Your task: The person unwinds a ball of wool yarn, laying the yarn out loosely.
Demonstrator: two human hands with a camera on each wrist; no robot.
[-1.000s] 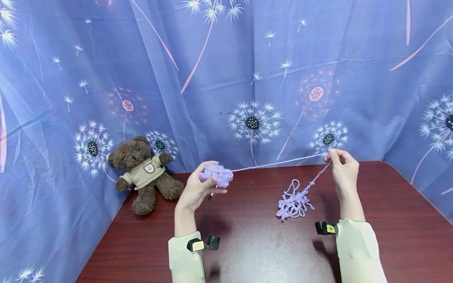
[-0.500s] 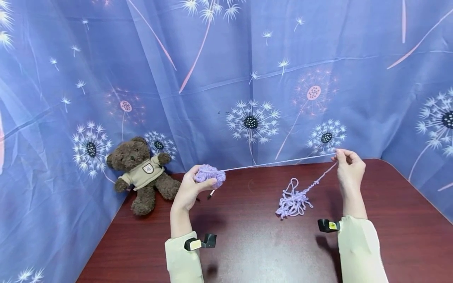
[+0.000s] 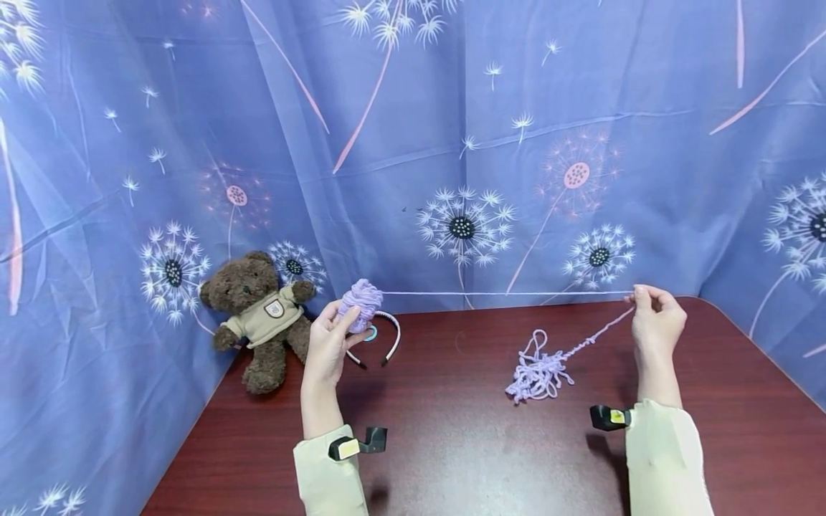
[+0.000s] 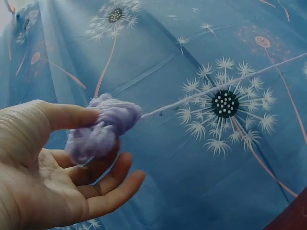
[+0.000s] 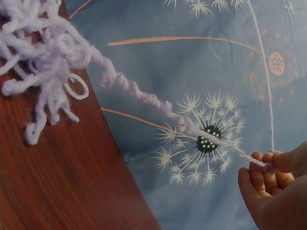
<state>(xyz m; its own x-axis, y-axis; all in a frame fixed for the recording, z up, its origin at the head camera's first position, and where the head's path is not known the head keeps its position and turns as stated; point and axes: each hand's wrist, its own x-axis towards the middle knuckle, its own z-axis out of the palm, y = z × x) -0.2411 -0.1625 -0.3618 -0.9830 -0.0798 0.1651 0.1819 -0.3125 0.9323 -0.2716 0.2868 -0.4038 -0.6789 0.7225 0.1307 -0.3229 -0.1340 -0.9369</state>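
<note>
Some gentle tension suits the thin lavender yarn strand (image 3: 490,293), left hand (image 3: 325,344) gripping its bundle (image 3: 363,301) centre-left, right hand (image 3: 660,322) pinching it.

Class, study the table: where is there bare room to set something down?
The table is bare between left sleeve and right sleeve, nearer than the loose yarn, and from the right sleeve to the right edge. Far left is crowded: teddy bear, headband, raised left hand.

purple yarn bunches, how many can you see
2: a wound bundle held in the left hand, and a loose tangle on the table near the right hand.
</note>
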